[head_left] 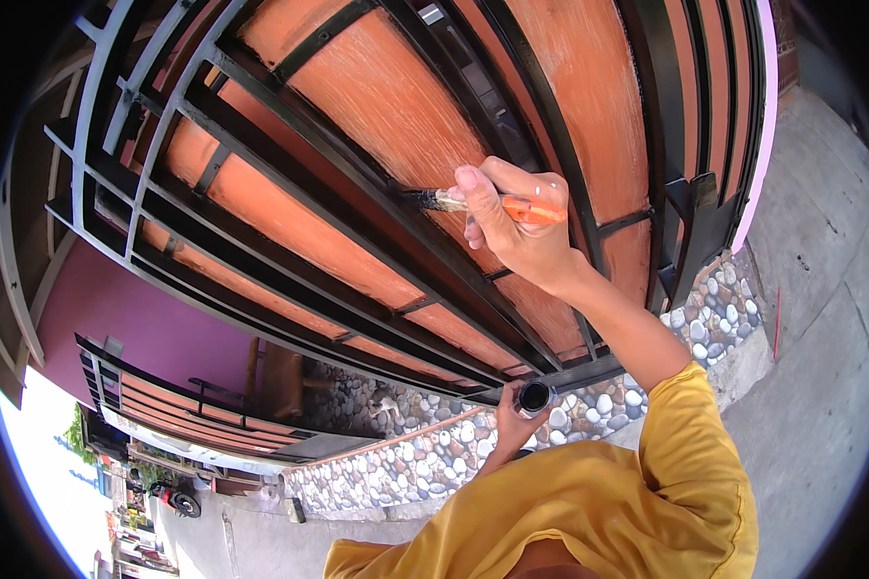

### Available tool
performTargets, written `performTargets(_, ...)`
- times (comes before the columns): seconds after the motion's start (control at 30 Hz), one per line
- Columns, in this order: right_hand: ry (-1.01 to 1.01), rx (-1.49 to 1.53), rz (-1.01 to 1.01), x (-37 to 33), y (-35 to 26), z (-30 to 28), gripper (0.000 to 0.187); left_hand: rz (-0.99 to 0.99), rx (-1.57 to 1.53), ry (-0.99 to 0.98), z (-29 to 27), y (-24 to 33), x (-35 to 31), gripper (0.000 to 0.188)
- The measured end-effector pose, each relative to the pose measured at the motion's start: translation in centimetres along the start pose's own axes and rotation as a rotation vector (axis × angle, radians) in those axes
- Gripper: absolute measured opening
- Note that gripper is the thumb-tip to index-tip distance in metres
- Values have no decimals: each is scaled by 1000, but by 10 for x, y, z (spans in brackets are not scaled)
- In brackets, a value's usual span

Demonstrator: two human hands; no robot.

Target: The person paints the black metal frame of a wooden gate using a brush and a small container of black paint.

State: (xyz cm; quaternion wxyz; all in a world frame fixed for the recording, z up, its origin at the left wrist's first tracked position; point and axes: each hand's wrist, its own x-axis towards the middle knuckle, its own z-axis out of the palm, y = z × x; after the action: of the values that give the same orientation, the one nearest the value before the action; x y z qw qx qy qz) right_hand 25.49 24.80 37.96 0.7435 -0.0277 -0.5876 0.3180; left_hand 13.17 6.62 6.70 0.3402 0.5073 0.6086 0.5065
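My right hand (523,239) is closed round a paintbrush (539,211) with an orange handle. Its dark, paint-covered bristles touch a black metal bar (352,169) of the gate, beside an orange wood-grained panel (386,101). Lower down, near the gate's bottom edge, my left hand (514,427) grips a small round container (535,396) holding dark paint. White specks of paint show on the right hand's fingers.
Below the gate runs a low wall faced with rounded pebbles (396,475). Grey bars (130,207) stick out at upper left. A second slatted gate section (193,405), a purple wall (145,314) and a parked motorcycle (176,501) lie left. Concrete pavement (816,386) stretches along the right.
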Motion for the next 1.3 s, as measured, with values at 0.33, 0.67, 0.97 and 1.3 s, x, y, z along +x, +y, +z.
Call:
performTargets(0.33,69,204,-165,57,-4,24,33,-51,96,9,0,-2,-17,57)
performTargets(0.67,-17,24,90,12,-5,-10,22,-75,138,34,-18,3,-42,58)
performTargets(0.97,-296,-243,-97,97,-38,7,29,-58,155,97,-24,-1,-58,59)
performTargets(1.3,-24,368,13,79,-18,32,27,-113,93,143,-14,-1,-110,61)
